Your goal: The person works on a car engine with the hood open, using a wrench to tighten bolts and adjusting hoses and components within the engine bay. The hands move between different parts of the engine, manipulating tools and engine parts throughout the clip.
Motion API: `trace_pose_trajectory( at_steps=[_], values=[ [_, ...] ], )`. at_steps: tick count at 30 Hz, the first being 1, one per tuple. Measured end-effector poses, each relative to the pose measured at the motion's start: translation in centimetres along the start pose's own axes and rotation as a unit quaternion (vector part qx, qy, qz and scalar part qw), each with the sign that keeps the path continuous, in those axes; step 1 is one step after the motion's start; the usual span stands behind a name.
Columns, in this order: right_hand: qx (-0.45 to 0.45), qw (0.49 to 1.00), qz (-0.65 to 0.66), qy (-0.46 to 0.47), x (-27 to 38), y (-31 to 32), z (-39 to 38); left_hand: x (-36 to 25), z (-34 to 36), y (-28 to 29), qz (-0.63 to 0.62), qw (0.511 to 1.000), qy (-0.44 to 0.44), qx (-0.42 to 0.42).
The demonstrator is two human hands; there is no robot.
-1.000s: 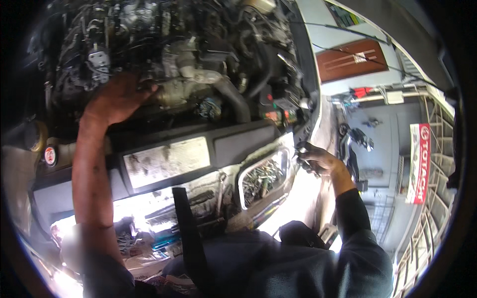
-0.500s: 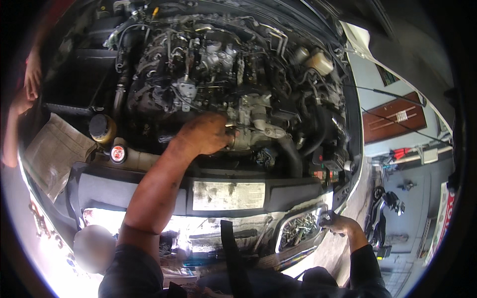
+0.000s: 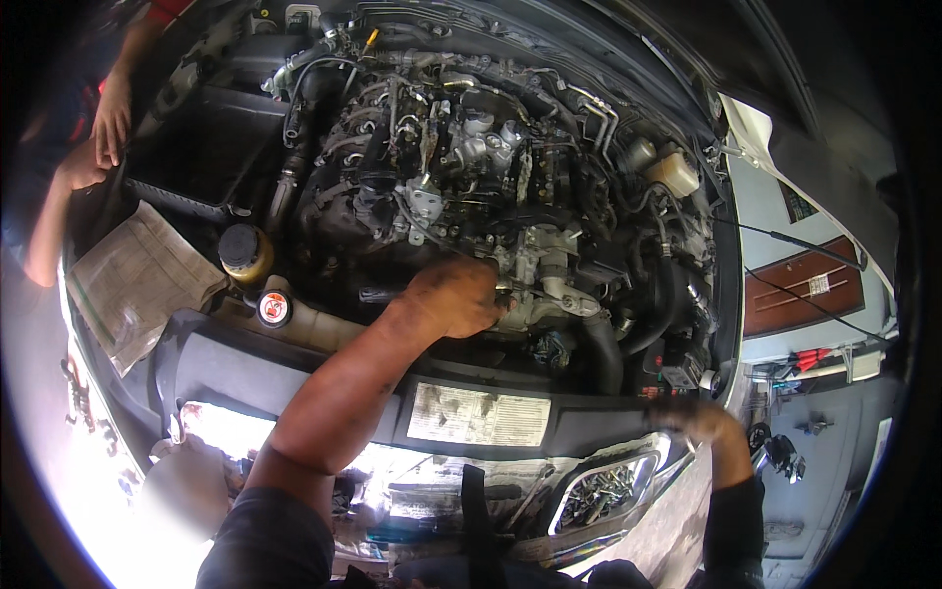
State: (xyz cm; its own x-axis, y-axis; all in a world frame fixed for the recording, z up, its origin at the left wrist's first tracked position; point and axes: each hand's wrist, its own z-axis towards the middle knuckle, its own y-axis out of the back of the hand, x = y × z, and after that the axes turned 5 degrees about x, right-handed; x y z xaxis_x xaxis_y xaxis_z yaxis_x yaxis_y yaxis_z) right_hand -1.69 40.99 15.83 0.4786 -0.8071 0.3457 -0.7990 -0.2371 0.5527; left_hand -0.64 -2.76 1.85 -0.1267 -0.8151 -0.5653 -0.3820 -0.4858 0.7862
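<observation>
Your left arm reaches diagonally forward, the left hand (image 3: pixel 453 297) curled at the front of the engine (image 3: pixel 481 142); whether it grips something, I cannot tell. Your right hand (image 3: pixel 701 420), blurred, is near the front panel (image 3: pixel 595 426), its finger state unclear.

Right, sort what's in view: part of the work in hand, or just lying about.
Likely part of the work:
- engine, at the left hand
- tray of small metal parts

Apparently lying about:
- brownish cloth, left
- background motorcycle
</observation>
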Motion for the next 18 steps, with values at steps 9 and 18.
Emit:
trace_pose_trajectory(
  at_steps=[9,18],
  values=[
    [-0.200,0.971,-0.020,0.126,15.0,17.8,31.6,0.3,-0.3,-0.4,-0.036,0.999,0.004,0.001],
    [-0.076,0.918,-0.385,-0.053,17.2,20.5,52.7,0.3,-0.7,-0.1,-0.082,0.996,0.001,-0.045]
  ],
)
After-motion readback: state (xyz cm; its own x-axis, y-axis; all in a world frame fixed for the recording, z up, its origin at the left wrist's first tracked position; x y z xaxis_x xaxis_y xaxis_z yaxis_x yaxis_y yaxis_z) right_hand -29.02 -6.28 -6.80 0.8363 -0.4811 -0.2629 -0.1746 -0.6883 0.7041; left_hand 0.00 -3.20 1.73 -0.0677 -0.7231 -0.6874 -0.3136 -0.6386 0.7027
